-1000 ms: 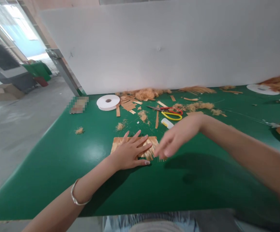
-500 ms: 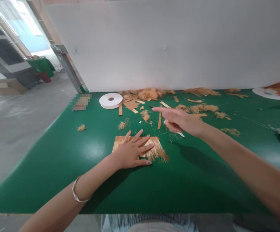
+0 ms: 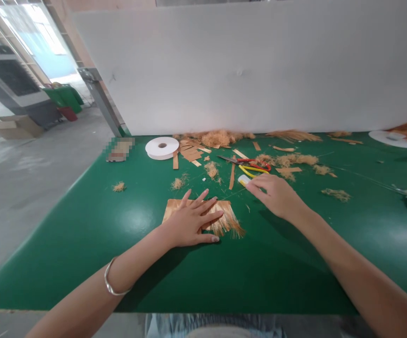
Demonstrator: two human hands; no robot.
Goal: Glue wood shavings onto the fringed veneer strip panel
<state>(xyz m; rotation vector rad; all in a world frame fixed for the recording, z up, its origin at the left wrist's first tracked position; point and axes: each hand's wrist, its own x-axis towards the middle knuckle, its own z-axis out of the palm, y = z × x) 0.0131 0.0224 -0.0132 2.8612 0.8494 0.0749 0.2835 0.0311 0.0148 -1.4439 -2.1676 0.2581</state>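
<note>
My left hand [image 3: 191, 219] lies flat with spread fingers on a golden-brown fringed piece [image 3: 226, 220] on the green table [image 3: 119, 258]. Its fringe points right, and the palm covers its middle. To the right, my right hand [image 3: 272, 192] pinches a small white and yellow object [image 3: 244, 180] between thumb and fingers; what it is I cannot make out. Just beyond that hand lie scissors [image 3: 237, 160] with one red and one yellow handle, their blades pointing left.
A white roll [image 3: 162, 148] stands at the back left beside brown strips [image 3: 190, 151]. Tangled fibre [image 3: 217, 137] lines the white back wall [image 3: 238, 94]. A pixelated flat object [image 3: 119, 150] lies at the left edge. Another white disc [image 3: 393, 139] is at the back right.
My right hand has moved back from over the scissors, toward me and slightly right, uncovering their handles. The small white and yellow object now shows at its fingertips. My left hand has stayed put.
</note>
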